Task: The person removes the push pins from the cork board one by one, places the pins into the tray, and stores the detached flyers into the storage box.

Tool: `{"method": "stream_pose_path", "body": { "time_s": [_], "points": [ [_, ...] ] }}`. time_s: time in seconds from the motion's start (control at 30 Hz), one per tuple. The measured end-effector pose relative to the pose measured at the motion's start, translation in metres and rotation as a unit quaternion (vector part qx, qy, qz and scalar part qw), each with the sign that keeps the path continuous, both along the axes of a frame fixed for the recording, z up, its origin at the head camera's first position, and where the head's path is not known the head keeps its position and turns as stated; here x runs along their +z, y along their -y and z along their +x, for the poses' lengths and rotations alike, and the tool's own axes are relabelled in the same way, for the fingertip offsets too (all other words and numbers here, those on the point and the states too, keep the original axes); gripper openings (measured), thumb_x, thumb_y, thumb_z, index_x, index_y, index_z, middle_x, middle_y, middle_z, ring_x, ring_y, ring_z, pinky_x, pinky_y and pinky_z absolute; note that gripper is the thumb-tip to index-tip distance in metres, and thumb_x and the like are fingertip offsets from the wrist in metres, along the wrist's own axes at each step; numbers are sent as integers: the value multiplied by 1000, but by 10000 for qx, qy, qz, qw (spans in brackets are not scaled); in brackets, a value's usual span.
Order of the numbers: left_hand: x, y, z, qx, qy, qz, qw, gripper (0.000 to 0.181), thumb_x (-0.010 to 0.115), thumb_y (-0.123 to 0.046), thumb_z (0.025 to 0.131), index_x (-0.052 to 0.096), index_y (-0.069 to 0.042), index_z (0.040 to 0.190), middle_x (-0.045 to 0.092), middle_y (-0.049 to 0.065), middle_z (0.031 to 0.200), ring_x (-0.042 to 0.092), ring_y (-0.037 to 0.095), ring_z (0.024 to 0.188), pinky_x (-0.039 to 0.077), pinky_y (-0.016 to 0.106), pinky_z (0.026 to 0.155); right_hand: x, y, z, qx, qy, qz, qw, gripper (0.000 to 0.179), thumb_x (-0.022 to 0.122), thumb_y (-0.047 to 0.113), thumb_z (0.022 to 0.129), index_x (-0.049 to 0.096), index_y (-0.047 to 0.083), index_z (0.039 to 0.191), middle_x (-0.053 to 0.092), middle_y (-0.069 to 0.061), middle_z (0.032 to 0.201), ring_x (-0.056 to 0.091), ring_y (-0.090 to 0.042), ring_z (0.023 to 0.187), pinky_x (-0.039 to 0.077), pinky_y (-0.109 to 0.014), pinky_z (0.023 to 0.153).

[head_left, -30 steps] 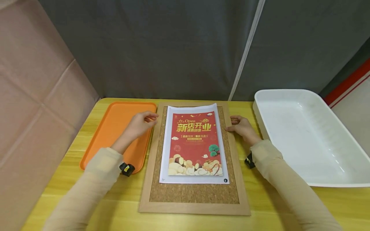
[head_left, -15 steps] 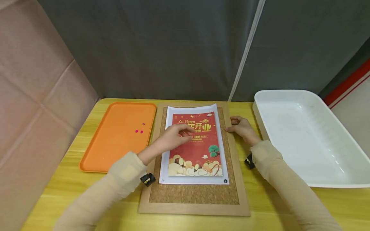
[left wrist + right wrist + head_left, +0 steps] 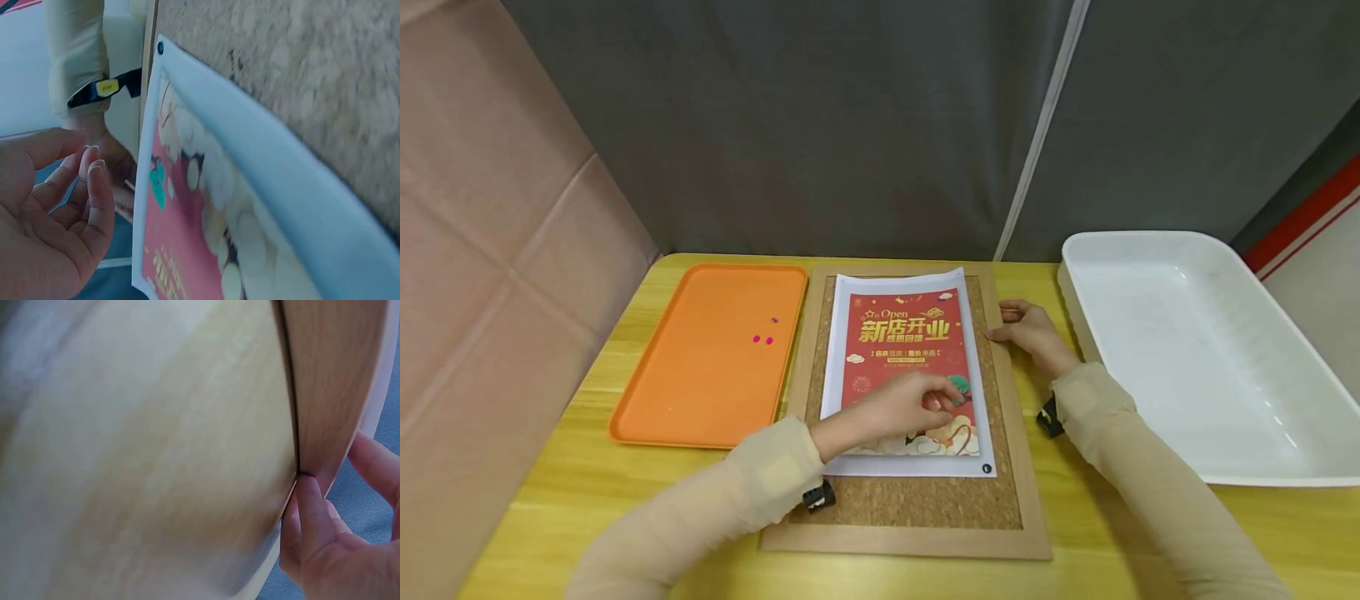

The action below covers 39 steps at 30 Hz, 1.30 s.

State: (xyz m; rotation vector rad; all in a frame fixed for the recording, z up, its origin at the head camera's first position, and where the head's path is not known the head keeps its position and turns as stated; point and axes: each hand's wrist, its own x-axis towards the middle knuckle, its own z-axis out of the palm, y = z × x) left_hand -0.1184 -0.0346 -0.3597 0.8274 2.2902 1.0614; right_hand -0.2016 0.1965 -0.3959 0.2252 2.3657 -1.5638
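A red poster with a white border point(image 3: 917, 333) lies on a wood-framed cork board point(image 3: 910, 504). A small dark round pin point(image 3: 987, 468) shows at its lower right corner, seen also in the left wrist view. Over the poster's lower right part is my left hand point(image 3: 910, 407), fingers loosely bent and thumb close to the index finger. Nothing shows between those fingertips in the left wrist view. My right hand point(image 3: 1033, 333) holds the board's right edge, thumb on the poster side and fingers point(image 3: 312, 506) against the frame's side.
Left of the board, an orange tray point(image 3: 707, 375) carries three small pink pieces point(image 3: 762, 339). A deep white bin point(image 3: 1210, 350) stands at the right on the yellow wood-grain table point(image 3: 561, 483). Behind the table hangs a grey curtain point(image 3: 790, 133).
My left hand has moved from the orange tray rightward across the poster to its lower right part, uncovering the pink pieces. My right hand has stayed at the board's edge.
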Motion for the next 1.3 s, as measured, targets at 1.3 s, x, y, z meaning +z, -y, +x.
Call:
{"method": "stream_pose_path", "body": {
  "time_s": [1.3],
  "points": [
    [-33, -42, 22, -1057, -905, -988, 9853, 20, 69, -15, 86, 72, -15, 105, 71, -5, 97, 58, -4, 80, 41, 5, 67, -1, -2, 5, -89, -164, -257, 9995, 62, 58, 3, 90, 30, -10, 144, 38, -31, 144, 44, -33, 125, 41, -3, 71]
  ]
}}
